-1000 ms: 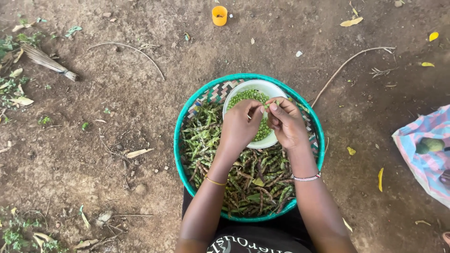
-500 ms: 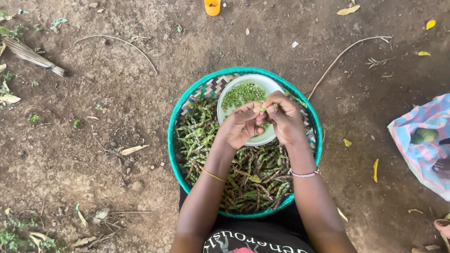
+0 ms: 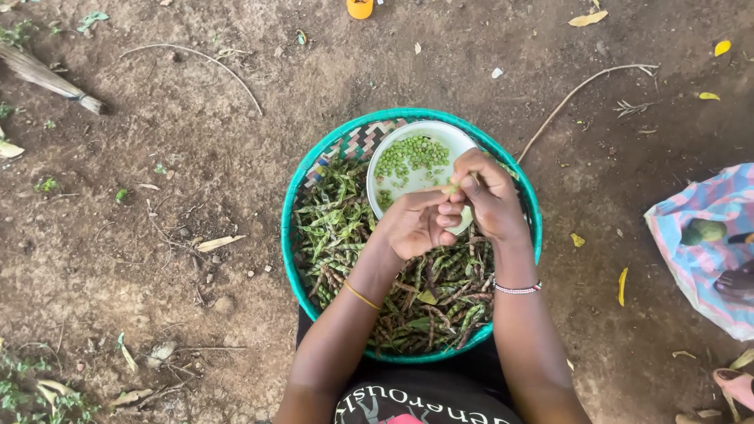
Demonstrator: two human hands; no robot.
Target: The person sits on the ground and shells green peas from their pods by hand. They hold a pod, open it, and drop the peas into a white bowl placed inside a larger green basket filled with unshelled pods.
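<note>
Bowl [image 3: 440, 135] of peas [image 3: 408, 157] in basket [image 3: 292, 235], behind pods [image 3: 393, 290]; cup [image 3: 360, 8] beyond; cloth [image 3: 699, 251] right.

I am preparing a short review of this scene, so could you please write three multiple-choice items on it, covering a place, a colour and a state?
1. Where does the white bowl sit?
A. inside the basket
B. on the bare ground
C. on the cloth

2. What colour is the basket's rim?
A. red
B. teal green
C. black

3. What are the hands doing?
A. resting apart
B. lifting the basket
C. pinching a pod together

Answers: A, the basket rim rings the bowl; B, the rim is teal; C, the left hand and right hand meet on the pod over the bowl.
</note>
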